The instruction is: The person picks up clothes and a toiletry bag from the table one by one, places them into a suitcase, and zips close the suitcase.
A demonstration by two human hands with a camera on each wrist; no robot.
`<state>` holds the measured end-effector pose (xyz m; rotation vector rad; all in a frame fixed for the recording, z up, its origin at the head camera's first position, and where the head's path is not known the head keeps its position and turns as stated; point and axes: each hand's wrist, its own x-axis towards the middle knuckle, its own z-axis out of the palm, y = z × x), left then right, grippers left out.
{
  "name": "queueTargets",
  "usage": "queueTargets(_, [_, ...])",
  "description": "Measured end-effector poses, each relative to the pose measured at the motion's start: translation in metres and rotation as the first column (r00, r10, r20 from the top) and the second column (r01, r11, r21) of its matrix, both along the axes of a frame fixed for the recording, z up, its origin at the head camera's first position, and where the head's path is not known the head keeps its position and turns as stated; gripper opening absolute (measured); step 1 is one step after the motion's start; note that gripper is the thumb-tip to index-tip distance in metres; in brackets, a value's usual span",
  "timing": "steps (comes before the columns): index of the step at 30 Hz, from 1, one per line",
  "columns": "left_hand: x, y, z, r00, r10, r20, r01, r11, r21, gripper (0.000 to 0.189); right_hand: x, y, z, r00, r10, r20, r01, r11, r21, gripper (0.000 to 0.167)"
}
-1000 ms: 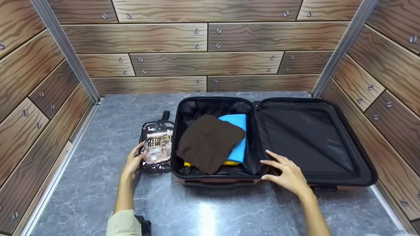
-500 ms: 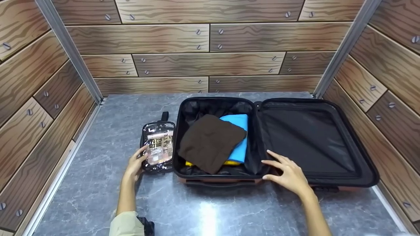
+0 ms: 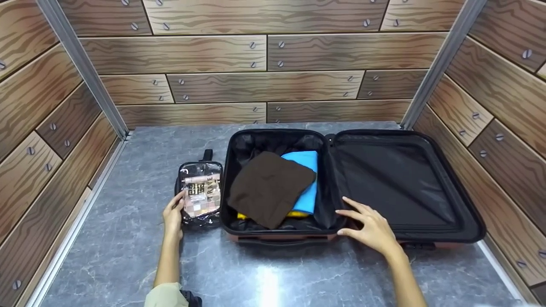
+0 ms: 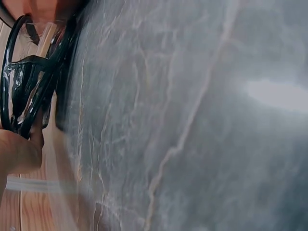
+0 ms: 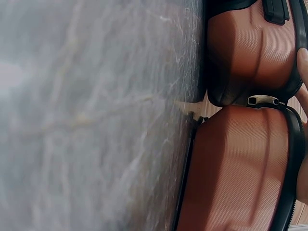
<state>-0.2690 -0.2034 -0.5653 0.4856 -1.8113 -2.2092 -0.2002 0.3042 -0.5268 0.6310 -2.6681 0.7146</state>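
Observation:
A clear toiletry bag (image 3: 200,194) with black edging and gold lettering lies left of the open suitcase (image 3: 281,233). My left hand (image 3: 172,216) grips its left edge, thumb and fingers about the side; in the left wrist view the bag (image 4: 24,82) stands close by the fingers. Inside the suitcase, a dark brown folded garment (image 3: 271,187) covers part of a bright blue cloth (image 3: 308,196), with a yellow cloth (image 3: 300,213) beneath. At the suitcase's front right corner, my right hand (image 3: 373,228) touches the rim with spread fingers.
The suitcase lid (image 3: 396,183) lies folded open to the right, its black lining facing up. A grey marbled tabletop (image 3: 230,277) runs under everything. Wood-patterned walls (image 3: 213,87) enclose the back and both sides.
The toiletry bag has shifted slightly left from the suitcase, and more of its left side shows. My left hand has moved with it. My right hand stays at the suitcase corner.

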Motion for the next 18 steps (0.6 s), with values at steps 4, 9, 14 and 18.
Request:
queueTargets(4, [0.001, 0.0, 0.004, 0.999, 0.029, -0.046, -0.03, 0.999, -0.032, 0.034, 0.0, 0.0, 0.001, 1.0, -0.001, 0.006, 0.001, 1.0, -0.006, 0.052])
queueTargets(9, [0.002, 0.0, 0.008, 0.994, 0.06, -0.09, -0.065, 0.996, -0.055, 0.032, 0.0, 0.0, 0.0, 1.0, 0.004, -0.008, -0.004, 1.0, -0.005, 0.052])
queueTargets(14, [0.004, 0.001, 0.011, 0.988, 0.092, -0.124, -0.098, 0.994, -0.043, 0.031, 0.0, -0.001, 0.0, 1.0, 0.006, -0.004, -0.006, 1.0, -0.005, 0.052])
queueTargets(18, [0.005, 0.001, 0.015, 0.984, 0.106, -0.146, -0.113, 0.993, -0.04, 0.031, 0.0, 0.0, 0.0, 1.0, 0.004, -0.002, -0.004, 1.0, 0.001, 0.052])
